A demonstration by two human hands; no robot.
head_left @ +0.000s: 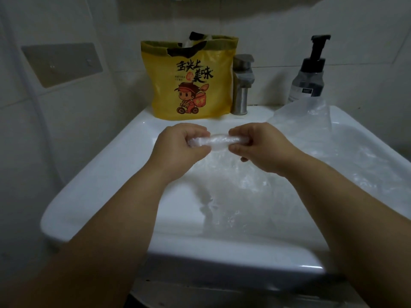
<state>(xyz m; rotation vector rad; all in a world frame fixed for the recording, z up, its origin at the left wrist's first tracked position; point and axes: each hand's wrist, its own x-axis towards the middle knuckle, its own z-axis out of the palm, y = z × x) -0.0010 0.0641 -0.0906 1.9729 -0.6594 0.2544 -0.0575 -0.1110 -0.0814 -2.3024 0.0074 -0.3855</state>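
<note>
The left hand [178,141] and the right hand [262,145] are pinching the two ends of a rolled-up clear plastic bag [219,141], fingers and thumbs curling round it, above the white ceramic sink [89,196] near its back edge. Crumpled clear plastic film [300,121] is lying across the sink's right side. A yellow printed carrier bag [191,85] is standing on the back edge beside a steel tap [241,85].

Glossy sink [93,187] (ceramic, seemingly); clear crinkly plastic bag [219,141].
</note>
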